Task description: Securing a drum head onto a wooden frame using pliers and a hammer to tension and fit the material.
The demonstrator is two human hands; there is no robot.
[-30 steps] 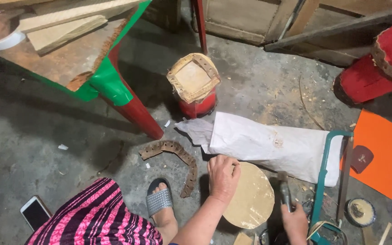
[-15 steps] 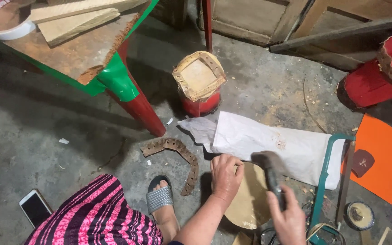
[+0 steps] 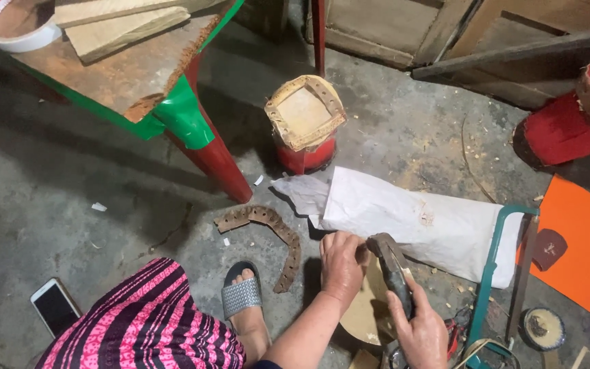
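My left hand [image 3: 341, 265] presses flat on the top edge of a round tan disc [image 3: 362, 316] lying on the concrete floor. My right hand [image 3: 420, 335] grips a dark metal tool [image 3: 390, 268], shaped like heavy shears. The tool's head reaches up to the disc's upper edge, right beside my left fingers. Most of the disc is hidden by my two hands and forearm. My sandalled foot [image 3: 242, 301] and a pink striped skirt [image 3: 148, 321] are just left of the disc.
A white sack [image 3: 418, 220] lies behind the disc. Beyond it stands a red drum with a tan hide top [image 3: 304, 115]. A curved punched brown strip [image 3: 268, 222], phone [image 3: 54, 307], green-framed saw [image 3: 492, 273], orange sheet [image 3: 585, 239], small round tin [image 3: 541, 329] and red-green table [image 3: 172, 113] surround me.
My right hand has come up from low beside the disc, bringing the dark tool to the disc's upper edge next to my left hand. The left hand stayed on the disc.
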